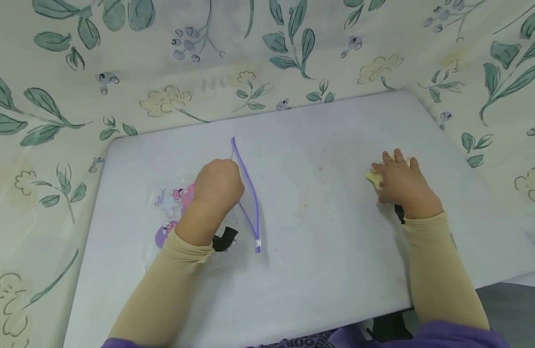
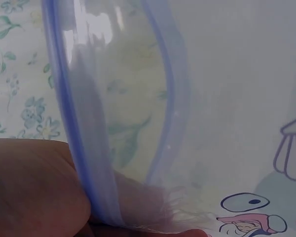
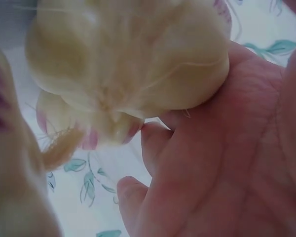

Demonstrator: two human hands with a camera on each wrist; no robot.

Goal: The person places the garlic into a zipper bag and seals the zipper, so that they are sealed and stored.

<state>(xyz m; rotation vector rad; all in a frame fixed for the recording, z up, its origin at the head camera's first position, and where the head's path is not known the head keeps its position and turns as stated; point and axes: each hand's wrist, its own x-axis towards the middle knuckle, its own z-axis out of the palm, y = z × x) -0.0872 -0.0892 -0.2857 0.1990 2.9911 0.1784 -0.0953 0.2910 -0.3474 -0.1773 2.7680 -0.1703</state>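
Observation:
A clear zip bag (image 1: 168, 205) with purple edging and cartoon prints lies on the left side of the white table. My left hand (image 1: 219, 186) pinches the bag near its purple zip (image 1: 252, 193), holding the mouth apart. In the left wrist view the thumb (image 2: 34, 187) lies against the purple rim (image 2: 71, 113). Over at the right, my right hand (image 1: 402, 181) lies over garlic (image 1: 374, 179) with its fingers spread. The right wrist view shows several garlic bulbs (image 3: 128, 54) close to the palm (image 3: 227, 163), one touching it; the hand hides most of them in the head view.
The white table (image 1: 310, 241) spans the space between the hands. A floral cloth (image 1: 232, 63) hangs behind it and at both sides. Black pieces (image 1: 225, 239) show under both wrists.

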